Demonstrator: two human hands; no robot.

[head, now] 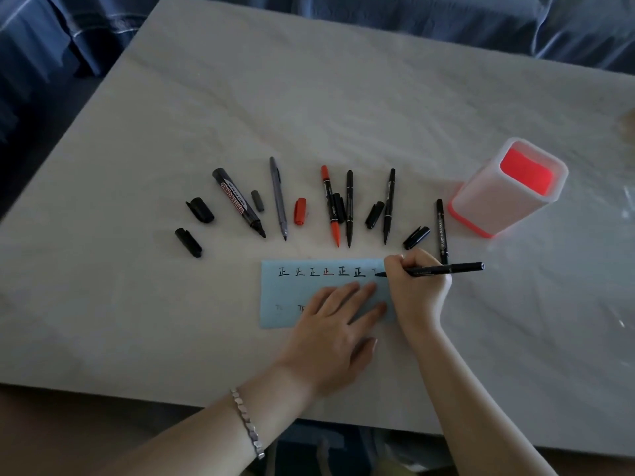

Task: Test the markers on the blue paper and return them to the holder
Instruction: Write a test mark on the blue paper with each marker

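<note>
A blue paper (292, 293) lies on the white table, with a row of several written characters along its top. My right hand (417, 286) grips a black marker (446, 269), its tip touching the paper's top right. My left hand (338, 324) lies flat on the paper, fingers spread, covering its lower right part. Several uncapped markers lie in a row behind the paper: a thick whiteboard marker (237, 202), a grey pen (278, 197), a red marker (330, 205), and black markers (349, 207), (389, 205), (441, 230). The white holder with a red base (508, 190) stands at the right.
Loose caps lie among the markers: black caps (201, 209), (188, 242), (374, 214), (416, 237), a small grey cap (257, 201) and a red cap (300, 211). Blue fabric borders the table (309, 97) at the far side. A bracelet is on my left wrist.
</note>
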